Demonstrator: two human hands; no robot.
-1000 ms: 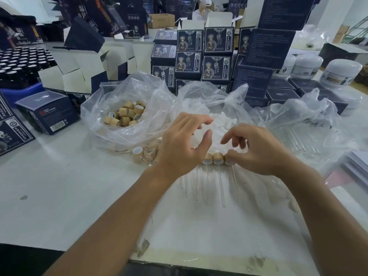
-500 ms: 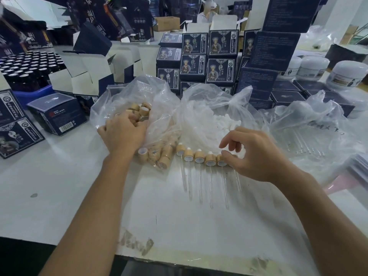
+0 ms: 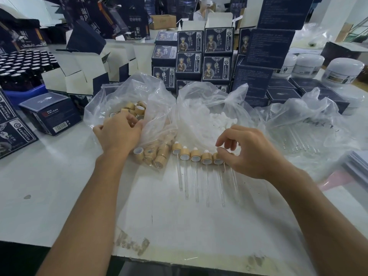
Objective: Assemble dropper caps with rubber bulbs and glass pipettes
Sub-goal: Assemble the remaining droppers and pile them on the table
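Left hand [image 3: 119, 134] reaches into the left bag [image 3: 159, 108], fingers curled among the wooden caps [image 3: 135, 108]; its grip can't be told. Right hand [image 3: 247, 152] pinches the rightmost dropper [image 3: 218, 159] in the row lying on the table [image 3: 59, 196].

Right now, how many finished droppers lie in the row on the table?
5 clearly visible, side by side between the bags: first, second, third, fourth, fifth. The right hand covers the row's end, where a sixth pipette shows.
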